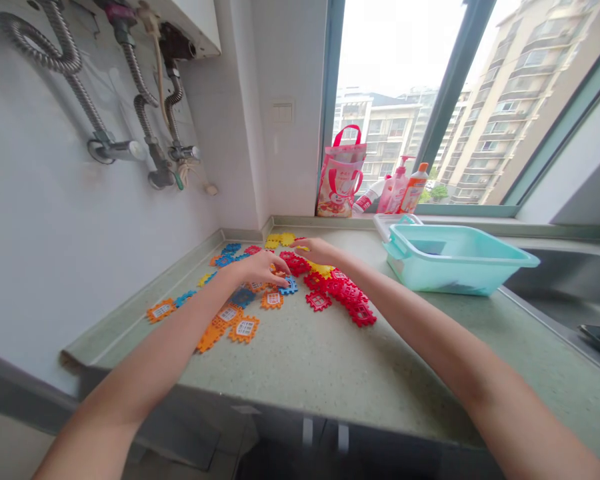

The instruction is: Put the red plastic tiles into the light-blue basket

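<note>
Head view: both hands were out over a scatter of plastic tiles near the far left corner of the surface (300, 347). Left hand (257, 268) lay flat, fingers spread loosely, tips touching a blue tile (289, 286) beside the orange tiles (230, 323); nothing gripped. Right hand (317, 251) rested on the red tiles (343, 293), fingers loosely curled; couldn't tell if it held one. Yellow tiles (280, 239) sat by the far edge. Teal tub (450, 260) stood toward the right edge, well apart from the hands. Pink bag (341, 173) stood on the window sill.

Tiles (280, 287) on counter (330, 360), left of tub (450, 260) (bottles (400, 190) behind).
</note>
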The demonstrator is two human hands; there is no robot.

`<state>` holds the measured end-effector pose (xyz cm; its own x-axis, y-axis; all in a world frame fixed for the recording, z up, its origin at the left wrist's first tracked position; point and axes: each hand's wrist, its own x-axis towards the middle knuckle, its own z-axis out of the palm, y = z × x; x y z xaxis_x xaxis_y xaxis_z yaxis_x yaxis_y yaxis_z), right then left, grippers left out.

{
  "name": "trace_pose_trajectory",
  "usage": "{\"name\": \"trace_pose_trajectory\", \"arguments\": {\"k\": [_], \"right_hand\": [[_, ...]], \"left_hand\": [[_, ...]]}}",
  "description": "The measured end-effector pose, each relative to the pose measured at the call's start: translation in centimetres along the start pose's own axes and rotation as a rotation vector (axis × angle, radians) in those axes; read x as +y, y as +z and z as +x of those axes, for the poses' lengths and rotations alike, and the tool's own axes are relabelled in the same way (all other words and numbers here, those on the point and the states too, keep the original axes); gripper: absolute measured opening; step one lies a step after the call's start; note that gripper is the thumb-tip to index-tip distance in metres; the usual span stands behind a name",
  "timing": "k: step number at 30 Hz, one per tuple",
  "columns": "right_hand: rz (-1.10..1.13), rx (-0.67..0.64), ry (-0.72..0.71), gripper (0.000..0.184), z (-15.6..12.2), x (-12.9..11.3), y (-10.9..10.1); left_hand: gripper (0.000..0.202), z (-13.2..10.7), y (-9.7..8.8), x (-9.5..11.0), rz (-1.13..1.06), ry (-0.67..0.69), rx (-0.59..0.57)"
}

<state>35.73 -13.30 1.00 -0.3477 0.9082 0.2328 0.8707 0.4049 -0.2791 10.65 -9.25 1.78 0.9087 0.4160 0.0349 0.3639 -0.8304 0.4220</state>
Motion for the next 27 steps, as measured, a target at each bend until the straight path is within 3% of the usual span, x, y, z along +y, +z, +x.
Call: {"name": "trace_pose_trajectory", "arguments": {"k": [2, 7, 13, 15, 17, 20, 23, 27], "right_hand": [[0.048, -0.006, 0.034, 0.041, -1.2, 1.1, -1.3], [0.013, -0.215, 0.099, 0.049, -3.9, 2.4, -3.8], [-0.087, -0.237, 0.02, 0.03, -4.3, 2.1, -3.8], [-0.073, -0.264, 0.019, 0.033, -4.2, 2.1, -3.7], [-0.082, -0.254, 0.04, 0.038, -4.0, 2.2, -3.5], [-0.119, -0.209, 0.104, 0.044, -3.7, 2.6, -3.1], [-0.16, -0.21, 0.127, 0.042, -3.5, 3.1, -2.8], [-0.22, -0.227, 0.187, 0.039, -3.4, 4.4, -2.9]], "left_hand": [[0.043, -0.4, -0.9, -0.4, 0.013, -0.049, -0.076], [0.041, -0.8, -2.2, -1.1, 0.07, -0.143, -0.196], [0.04, -1.6, -2.9, -1.0, 0.091, -0.207, -0.261], [0.037, -1.6, -2.7, -0.3, 0.13, -0.222, -0.2], [0.035, -1.1, -1.7, 0.7, 0.185, -0.135, -0.047], [0.029, 0.2, 0.6, 2.6, 0.204, 0.177, 0.125], [0.03, 1.1, 2.8, 4.1, 0.188, 0.364, 0.076], [0.022, 1.1, 3.4, 4.3, 0.126, 0.386, 0.008]]}}
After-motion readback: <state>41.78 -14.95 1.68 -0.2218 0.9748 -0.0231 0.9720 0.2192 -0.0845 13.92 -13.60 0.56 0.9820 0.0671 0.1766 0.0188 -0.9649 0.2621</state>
